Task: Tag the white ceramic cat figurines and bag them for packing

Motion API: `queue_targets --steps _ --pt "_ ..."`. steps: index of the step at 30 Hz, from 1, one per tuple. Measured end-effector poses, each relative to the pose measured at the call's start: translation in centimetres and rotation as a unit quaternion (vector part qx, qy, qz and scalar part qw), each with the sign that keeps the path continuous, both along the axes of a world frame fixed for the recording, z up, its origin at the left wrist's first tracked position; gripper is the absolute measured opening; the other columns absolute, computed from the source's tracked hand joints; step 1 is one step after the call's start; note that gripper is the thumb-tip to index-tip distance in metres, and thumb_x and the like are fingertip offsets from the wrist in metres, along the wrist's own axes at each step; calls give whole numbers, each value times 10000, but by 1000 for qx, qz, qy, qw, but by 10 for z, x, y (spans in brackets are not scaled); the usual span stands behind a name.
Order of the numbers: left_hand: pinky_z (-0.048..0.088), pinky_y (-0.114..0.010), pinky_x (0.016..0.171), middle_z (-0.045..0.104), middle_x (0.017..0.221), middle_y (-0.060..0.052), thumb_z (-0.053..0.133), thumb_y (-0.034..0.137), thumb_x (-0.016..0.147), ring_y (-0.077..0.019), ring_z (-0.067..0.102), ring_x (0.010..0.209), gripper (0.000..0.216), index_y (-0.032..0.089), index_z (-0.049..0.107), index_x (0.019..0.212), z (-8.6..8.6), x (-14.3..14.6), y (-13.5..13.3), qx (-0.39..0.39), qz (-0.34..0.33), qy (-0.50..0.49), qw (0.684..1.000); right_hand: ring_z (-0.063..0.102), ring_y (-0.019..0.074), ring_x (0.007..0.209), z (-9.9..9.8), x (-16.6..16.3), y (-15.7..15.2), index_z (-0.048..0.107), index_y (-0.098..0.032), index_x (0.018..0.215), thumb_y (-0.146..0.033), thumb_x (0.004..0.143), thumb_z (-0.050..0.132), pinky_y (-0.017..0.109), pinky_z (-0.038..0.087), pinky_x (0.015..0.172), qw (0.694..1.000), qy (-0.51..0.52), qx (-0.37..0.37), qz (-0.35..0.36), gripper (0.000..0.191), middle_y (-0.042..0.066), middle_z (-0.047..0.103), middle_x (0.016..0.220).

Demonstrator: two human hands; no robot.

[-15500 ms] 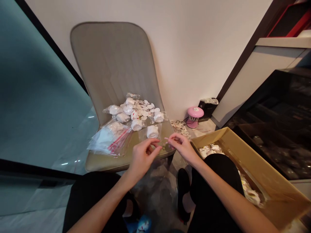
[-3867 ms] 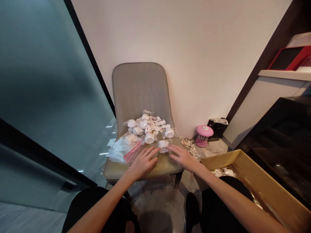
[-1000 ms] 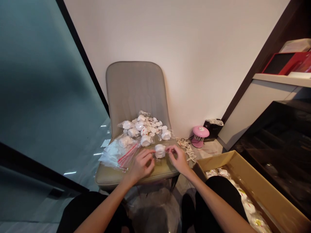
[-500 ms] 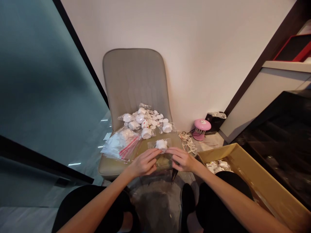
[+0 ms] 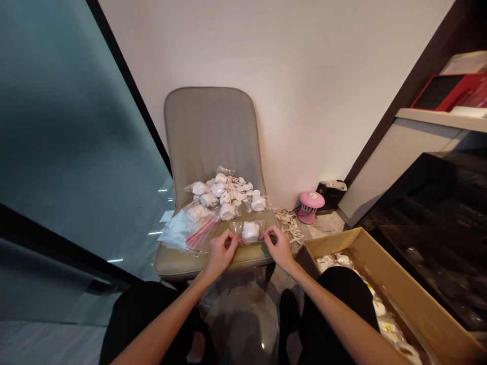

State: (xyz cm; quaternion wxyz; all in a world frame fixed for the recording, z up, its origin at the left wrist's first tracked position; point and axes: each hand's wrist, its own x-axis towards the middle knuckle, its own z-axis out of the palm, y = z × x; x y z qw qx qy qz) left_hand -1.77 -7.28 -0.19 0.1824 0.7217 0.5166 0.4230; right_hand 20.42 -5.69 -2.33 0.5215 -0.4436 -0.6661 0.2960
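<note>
White figurine (image 5: 250, 231) perhaps, one bag (image 5: 237, 227), two hands (image 5: 221, 251) (image 5: 281, 249) pinching it

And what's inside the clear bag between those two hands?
Inside the clear bag is a white, rounded object. Its underside and far side are hidden, so anything there can't be seen.

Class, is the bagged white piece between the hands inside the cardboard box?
No, the bagged white piece is at the front of the chair, between the left hand and the right hand.
</note>
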Motion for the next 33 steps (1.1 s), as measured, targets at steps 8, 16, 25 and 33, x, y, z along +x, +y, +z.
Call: queue_targets --steps 8,16,25,33 --pt "468 -260 684 704 706 -12 494 366 922 -178 678 707 254 207 566 738 2 15 6 -18 77 -109 991 685 201 669 0 -20 12 538 -213 802 -312 895 486 279 479 639 994 49 -47 -81 144 20 689 687" --pt "475 -265 661 705 688 -26 496 380 903 -184 686 678 272 200 566 711 2 13 13 -35 83 -127 988 640 174 637 14 -17 7 547 -210 765 -371 918 498 265 447 633 998 -14 -3 -53 228 13 680 694" --pt "488 -275 670 706 667 -40 532 433 841 -190 672 658 296 193 581 676 1 9 31 -115 116 -164 973 649 184 610 17 -23 23 545 -218 663 -297 832 457 259 438 619 982 -6 -115 -147 206 19 690 625" --pt "412 -249 497 665 554 -49 585 466 772 -170 604 493 336 174 624 609 -8 -1 49 -216 146 -126 957 546 168 492 8 -24 45 615 -202 516 -324 765 514 252 307 492 960 -71 -211 -170 295 11 605 474"
